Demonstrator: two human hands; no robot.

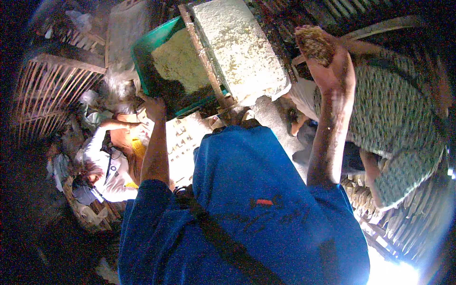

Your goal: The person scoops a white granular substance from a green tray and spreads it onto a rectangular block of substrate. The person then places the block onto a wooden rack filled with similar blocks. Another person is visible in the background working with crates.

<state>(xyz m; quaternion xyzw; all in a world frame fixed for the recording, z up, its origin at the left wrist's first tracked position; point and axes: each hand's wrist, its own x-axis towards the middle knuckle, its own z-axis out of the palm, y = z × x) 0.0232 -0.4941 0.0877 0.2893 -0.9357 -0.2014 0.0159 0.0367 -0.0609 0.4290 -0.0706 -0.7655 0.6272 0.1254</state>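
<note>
My right hand (332, 66) is raised beside a white tray (288, 85) filled with pale, crumbly material. Its fingers are closed around a rough brown clump (314, 46) whose exact kind I cannot make out. At the near left corner of a green tub (142, 59) is my left hand (155, 108), close to or touching the rim. Dim light hides how its fingers are bent. Pale yellowish crumbs (178, 61) are heaped inside the tub. A wooden bar (202, 47) runs between the tub and the tray.
A person in a white top (111, 173) sits low at the left, near a slatted wooden crate (57, 90). At the right, another person's patterned grey-green cloth (394, 114) and a bare foot (298, 126) show. A perforated pale panel (183, 142) lies below the tub.
</note>
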